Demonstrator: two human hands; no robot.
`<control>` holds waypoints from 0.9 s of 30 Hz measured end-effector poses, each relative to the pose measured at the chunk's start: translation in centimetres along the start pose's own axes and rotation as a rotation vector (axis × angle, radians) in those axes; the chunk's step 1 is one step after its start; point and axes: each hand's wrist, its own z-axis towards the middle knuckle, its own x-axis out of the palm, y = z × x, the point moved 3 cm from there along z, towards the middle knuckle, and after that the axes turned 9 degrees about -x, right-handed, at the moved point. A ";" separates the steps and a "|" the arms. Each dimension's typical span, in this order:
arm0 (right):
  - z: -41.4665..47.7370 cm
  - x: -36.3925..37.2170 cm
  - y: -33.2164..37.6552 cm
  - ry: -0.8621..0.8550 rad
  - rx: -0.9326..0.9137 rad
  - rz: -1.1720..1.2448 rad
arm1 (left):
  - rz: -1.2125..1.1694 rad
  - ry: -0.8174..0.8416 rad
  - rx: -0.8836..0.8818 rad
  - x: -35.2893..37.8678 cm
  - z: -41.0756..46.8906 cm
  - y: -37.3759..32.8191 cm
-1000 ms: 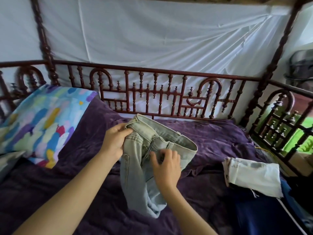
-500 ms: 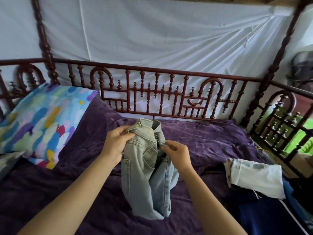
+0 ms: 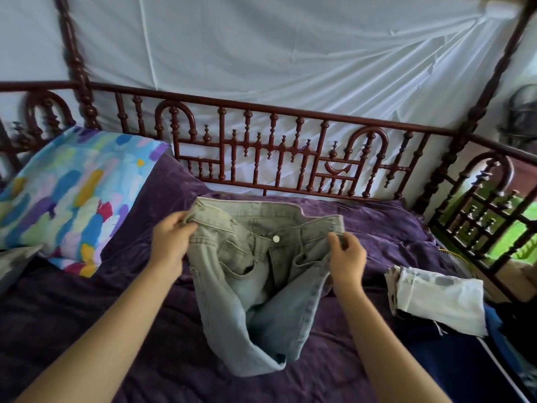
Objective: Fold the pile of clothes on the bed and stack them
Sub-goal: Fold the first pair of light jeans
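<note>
Jeans (image 3: 255,274) are held spread over the middle of the bed (image 3: 145,330), the left hand (image 3: 171,242) and right hand (image 3: 347,257) each pinching a waistband end, so folding looks barely begun; next, I judge, lay leg over leg.

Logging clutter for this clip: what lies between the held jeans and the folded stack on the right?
In the head view, only bare, wrinkled purple bedcover separates the jeans from the folded stack.

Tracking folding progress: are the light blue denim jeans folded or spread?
Spread: left hand and right hand hold the light blue denim jeans wide by the waistband; legs rumpled.
</note>
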 end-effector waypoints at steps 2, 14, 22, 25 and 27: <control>1.7 -2.0 -0.3 -0.059 -0.008 -0.024 | -0.003 -0.056 -0.012 -2.1 2.0 0.0; 9.9 -7.1 6.5 -0.319 -0.168 -0.039 | -0.127 -0.061 0.264 -0.7 2.9 -8.2; 12.8 -11.8 16.5 -0.570 -0.301 0.089 | -0.264 0.060 0.425 0.3 2.7 -15.6; 12.9 -11.6 16.0 -0.456 -0.295 0.021 | -0.230 0.070 0.363 0.2 4.1 -13.2; 13.1 -10.5 13.3 -0.363 -0.233 -0.016 | -0.137 0.056 0.266 0.2 5.0 -9.3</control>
